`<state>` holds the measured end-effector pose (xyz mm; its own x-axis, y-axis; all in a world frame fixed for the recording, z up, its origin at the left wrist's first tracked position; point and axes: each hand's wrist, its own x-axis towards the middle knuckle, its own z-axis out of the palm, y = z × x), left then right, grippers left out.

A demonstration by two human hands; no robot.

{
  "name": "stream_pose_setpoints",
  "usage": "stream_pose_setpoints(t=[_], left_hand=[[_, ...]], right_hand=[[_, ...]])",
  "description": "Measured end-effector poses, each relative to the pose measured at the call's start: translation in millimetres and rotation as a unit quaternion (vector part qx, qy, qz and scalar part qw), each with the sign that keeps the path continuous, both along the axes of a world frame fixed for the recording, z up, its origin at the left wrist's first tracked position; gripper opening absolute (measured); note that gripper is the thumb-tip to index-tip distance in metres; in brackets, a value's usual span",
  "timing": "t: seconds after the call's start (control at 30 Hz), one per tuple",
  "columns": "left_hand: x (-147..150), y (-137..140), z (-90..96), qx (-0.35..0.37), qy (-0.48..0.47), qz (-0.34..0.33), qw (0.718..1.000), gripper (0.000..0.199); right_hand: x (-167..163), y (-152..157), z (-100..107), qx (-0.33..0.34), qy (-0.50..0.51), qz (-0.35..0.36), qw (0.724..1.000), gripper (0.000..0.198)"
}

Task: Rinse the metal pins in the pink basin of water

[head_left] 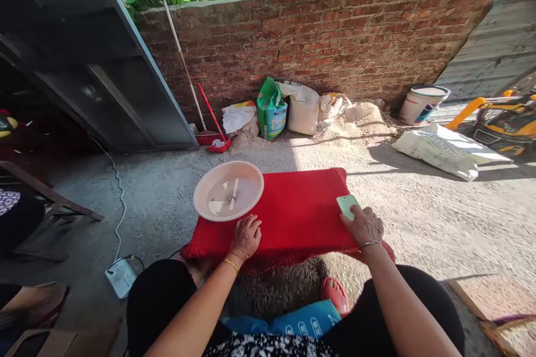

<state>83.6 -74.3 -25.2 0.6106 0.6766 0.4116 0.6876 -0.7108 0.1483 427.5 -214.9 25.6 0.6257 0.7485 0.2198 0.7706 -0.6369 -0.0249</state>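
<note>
A red cloth (299, 206) covers a low bench or table in front of my knees. On its left end stands a pale pink basin (201, 201) with water in it; reflections blur the small dark shape at its bottom. My left hand (246, 239) lies on the cloth just beside the basin's near rim, fingers loosely bent and holding nothing. At the cloth's right edge, my right hand (365, 225) grips a pale green, flat, rounded-corner slab (347, 206), its thumb on the upper face. Part of the slab is hidden under that hand.
A power strip (121, 277) with a cable lies on the floor at left. By the brick wall (293, 39) stand a red dustpan (218, 145), a green bag (271, 114), a white sack (304, 111) and a bucket (422, 105). Another person's foot shows at lower left.
</note>
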Motion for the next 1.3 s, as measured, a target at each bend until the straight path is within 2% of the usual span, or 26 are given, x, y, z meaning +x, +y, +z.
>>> stream_pose_setpoints(t=[0.07, 0.2, 0.27, 0.33, 0.4, 0.53, 0.63, 0.7, 0.83, 0.9, 1.07, 1.17, 1.3], left_hand=[[0.2, -0.8, 1.8, -0.002, 0.0, 0.0, 1.0, 0.028], [-2.5, -0.7, 3.0, 0.002, -0.002, -0.009, 1.0, 0.028], [-4.4, 0.5, 2.0, 0.007, -0.003, -0.016, 1.0, 0.029], [-5.6, 2.2, 0.5, 0.011, -0.002, -0.019, 1.0, 0.029], [-6.1, 4.2, -0.8, 0.014, 0.0, -0.018, 1.0, 0.029], [-7.1, 8.0, -1.8, 0.027, -0.001, -0.025, 0.999, 0.029], [-10.3, 12.0, -4.3, 0.051, -0.006, -0.038, 0.998, 0.028], [-12.9, 17.4, -8.8, 0.071, -0.015, -0.053, 0.996, 0.028], [-13.3, 31.5, -20.7, 0.104, -0.032, -0.082, 0.991, 0.026], [-12.0, 34.2, -23.6, 0.108, -0.031, -0.088, 0.99, 0.026], [-9.5, 26.1, -17.8, 0.089, -0.018, -0.068, 0.994, 0.027], [-8.1, 20.9, -12.3, 0.068, -0.011, -0.049, 0.996, 0.028], [-8.0, 17.7, -8.6, 0.059, -0.009, -0.043, 0.997, 0.028]], right_hand=[[-7.5, 5.2, 0.2, 0.021, 0.013, 0.021, 0.999, 0.038], [-56.0, 23.7, -3.9, 0.039, 0.053, 0.152, 0.986, 0.034], [-76.7, 32.3, -5.9, 0.036, 0.06, 0.21, 0.975, 0.033], [-82.4, 38.3, -6.5, 0.018, 0.063, 0.23, 0.971, 0.033], [-71.6, 40.4, -5.1, -0.001, 0.065, 0.199, 0.978, 0.033], [-31.0, 36.0, 3.0, -0.002, 0.063, 0.067, 0.996, 0.036], [-22.8, 31.5, 8.4, 0.012, 0.097, 0.006, 0.995, 0.039], [-31.5, 32.7, 7.7, 0.026, 0.134, 0.019, 0.99, 0.04], [-44.9, 42.9, -1.2, 0.043, 0.152, 0.095, 0.983, 0.042], [-38.1, 42.2, -3.1, 0.042, 0.157, 0.079, 0.984, 0.042], [-2.3, 31.1, -1.9, 0.073, 0.181, -0.043, 0.98, 0.041], [0.0, 37.6, -6.4, 0.096, 0.189, -0.03, 0.977, 0.044], [-20.3, 50.9, -14.0, 0.106, 0.21, 0.039, 0.971, 0.048]])
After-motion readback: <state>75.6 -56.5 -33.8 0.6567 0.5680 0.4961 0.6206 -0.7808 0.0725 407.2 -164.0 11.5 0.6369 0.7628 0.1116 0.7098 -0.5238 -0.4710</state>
